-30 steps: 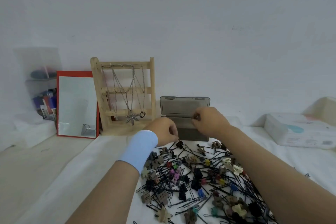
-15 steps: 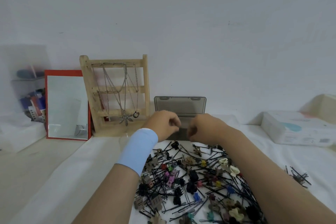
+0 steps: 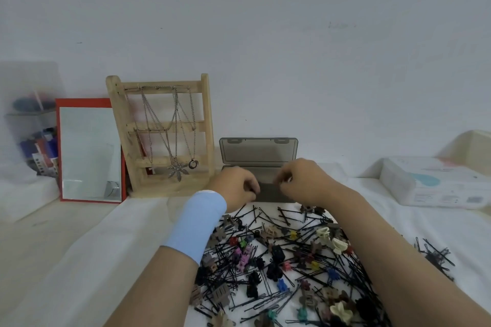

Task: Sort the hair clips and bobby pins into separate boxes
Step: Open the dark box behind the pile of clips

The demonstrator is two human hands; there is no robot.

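Observation:
A mixed pile of small coloured hair clips and black bobby pins (image 3: pixel 279 260) lies on the white cloth between my forearms. Behind it stands a small grey box (image 3: pixel 268 192) with its lid (image 3: pixel 259 152) upright and open. My left hand (image 3: pixel 236 187), with a light blue wristband below it, hangs over the box's left front with curled fingers. My right hand (image 3: pixel 303 180) hovers over the box's right part, fingertips drawn together. Whatever either hand holds is hidden by the fingers.
A wooden jewellery stand (image 3: pixel 162 135) with necklaces and a red-framed mirror (image 3: pixel 90 151) stand at the back left, beside a clear organiser (image 3: pixel 29 135). A white wipes pack (image 3: pixel 435 183) lies at the right. A small separate heap of bobby pins (image 3: pixel 435 255) sits right of my right forearm.
My right hand came down from the lid's hinge to just above the box's base. My left hand moved forward over the box's left front.

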